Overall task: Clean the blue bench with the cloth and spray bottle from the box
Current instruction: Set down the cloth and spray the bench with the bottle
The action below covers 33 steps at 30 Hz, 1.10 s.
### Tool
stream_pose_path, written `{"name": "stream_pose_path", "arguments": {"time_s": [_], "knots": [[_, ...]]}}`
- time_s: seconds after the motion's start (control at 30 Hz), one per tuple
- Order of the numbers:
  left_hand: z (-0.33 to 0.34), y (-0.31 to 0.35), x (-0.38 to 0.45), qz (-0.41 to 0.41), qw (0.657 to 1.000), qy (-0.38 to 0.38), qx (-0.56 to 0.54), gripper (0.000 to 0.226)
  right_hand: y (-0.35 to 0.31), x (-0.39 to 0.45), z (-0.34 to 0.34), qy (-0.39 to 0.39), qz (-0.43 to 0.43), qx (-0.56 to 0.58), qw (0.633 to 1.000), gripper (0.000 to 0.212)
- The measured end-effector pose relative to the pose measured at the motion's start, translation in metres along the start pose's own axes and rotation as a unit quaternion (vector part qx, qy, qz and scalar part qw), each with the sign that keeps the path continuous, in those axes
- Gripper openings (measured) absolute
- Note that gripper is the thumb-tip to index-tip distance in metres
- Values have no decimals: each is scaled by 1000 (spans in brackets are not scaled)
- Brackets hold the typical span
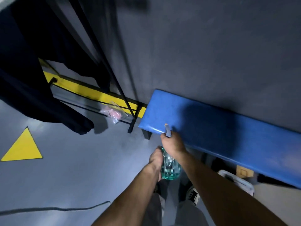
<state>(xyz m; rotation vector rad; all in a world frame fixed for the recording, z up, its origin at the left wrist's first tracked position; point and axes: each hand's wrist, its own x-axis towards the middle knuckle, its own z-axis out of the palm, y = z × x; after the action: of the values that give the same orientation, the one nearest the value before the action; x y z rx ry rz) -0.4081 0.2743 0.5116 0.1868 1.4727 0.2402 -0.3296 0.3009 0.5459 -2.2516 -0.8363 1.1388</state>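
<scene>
The blue padded bench (211,131) runs along the grey wall from centre to lower right. I hold a clear green spray bottle (170,167) just in front of the bench's near left corner. My right hand (173,144) grips the bottle's grey spray head, whose nozzle points at the bench top. My left hand (156,158) clasps the bottle's body from the left side. No cloth is in view.
A black clothes rack (114,75) with dark garments (32,79) stands to the left, over a yellow floor stripe. A plastic bag with pink contents (114,112) lies at its base. A white box (237,181) sits under the bench. A black cable (53,209) crosses the grey floor.
</scene>
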Motion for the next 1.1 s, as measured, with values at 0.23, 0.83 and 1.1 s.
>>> {"name": "stream_pose_path", "arguments": {"time_s": [0.23,0.83,1.1], "knots": [[1,12,-30,-17,1000,-9,9,59,1,0,2,-12,0,-24,1000,35],[40,-33,-15,-43,996,-26,78,51,62,-10,-32,60,35,-3,998,38],[76,-64,-33,-4,986,-4,164,47,107,-21,-74,93,79,98,988,36]]}}
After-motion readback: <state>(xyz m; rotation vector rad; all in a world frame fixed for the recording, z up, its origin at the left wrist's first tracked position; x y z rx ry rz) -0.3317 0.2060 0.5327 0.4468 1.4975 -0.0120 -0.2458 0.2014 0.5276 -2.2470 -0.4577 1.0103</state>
